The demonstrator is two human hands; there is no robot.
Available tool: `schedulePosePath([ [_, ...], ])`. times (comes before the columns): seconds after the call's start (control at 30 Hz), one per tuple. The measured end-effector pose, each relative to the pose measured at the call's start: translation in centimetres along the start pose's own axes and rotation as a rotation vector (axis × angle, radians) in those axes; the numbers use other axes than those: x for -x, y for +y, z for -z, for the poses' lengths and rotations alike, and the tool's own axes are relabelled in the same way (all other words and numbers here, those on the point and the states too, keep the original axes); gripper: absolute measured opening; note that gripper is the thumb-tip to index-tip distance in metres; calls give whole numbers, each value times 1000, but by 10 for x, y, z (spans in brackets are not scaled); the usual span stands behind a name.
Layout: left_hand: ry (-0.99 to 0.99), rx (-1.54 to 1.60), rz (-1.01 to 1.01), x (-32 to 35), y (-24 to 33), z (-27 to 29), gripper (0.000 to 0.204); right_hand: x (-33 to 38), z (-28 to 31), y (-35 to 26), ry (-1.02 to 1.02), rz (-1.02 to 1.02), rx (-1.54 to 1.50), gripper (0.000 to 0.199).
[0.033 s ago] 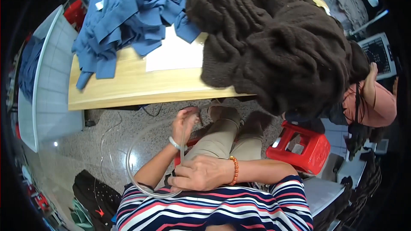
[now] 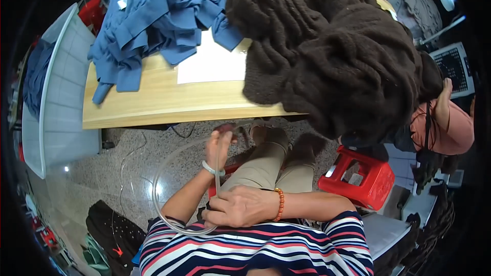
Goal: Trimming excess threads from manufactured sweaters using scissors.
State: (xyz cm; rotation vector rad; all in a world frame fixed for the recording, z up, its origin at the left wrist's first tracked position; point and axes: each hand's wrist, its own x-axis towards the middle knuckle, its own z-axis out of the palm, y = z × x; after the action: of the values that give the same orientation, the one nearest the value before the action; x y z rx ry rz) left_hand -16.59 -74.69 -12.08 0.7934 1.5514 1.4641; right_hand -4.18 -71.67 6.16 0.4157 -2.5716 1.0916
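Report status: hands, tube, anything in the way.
Left hand grips clear tube near its end. Right hand pinches tube at lap. Tube loops left over floor. Wooden table edge just ahead.

The clear tube (image 2: pixel 169 184) looks colourless and see-through, letting the speckled grey floor (image 2: pixel 128 174) show behind it. The left hand (image 2: pixel 219 145) wears a pale whitish band at the wrist, and the right hand (image 2: pixel 243 206) wears an orange beaded bracelet (image 2: pixel 279 204). The shirt (image 2: pixel 255 253) is striped in navy, white and red-pink. The trousers (image 2: pixel 266 166) are plain khaki-beige. On the light wood-toned table (image 2: pixel 169 105) lie a heap of blue cloth strips (image 2: pixel 158 15), a plain white sheet (image 2: pixel 212 64) and a chunky dark brown knit (image 2: pixel 332 46). The plastic stool (image 2: pixel 363 179) is bright red. A nearby person's top (image 2: pixel 452 130) is salmon pink.
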Motion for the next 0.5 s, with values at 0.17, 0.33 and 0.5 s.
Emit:
schedulePosePath([
  [0.17, 113, 145, -91, -13, -17, 23, 38, -1, -11, 7, -116, -11, 234, 28],
  [0.33, 529, 679, -76, -29, -62, 54, 30, -8, -29, 21, -133, -90, 205, 36],
  [0.5, 685, 1086, 8, -51, -82, 130, 41, 32, -11, 29, -213, -339, 153, 39],
])
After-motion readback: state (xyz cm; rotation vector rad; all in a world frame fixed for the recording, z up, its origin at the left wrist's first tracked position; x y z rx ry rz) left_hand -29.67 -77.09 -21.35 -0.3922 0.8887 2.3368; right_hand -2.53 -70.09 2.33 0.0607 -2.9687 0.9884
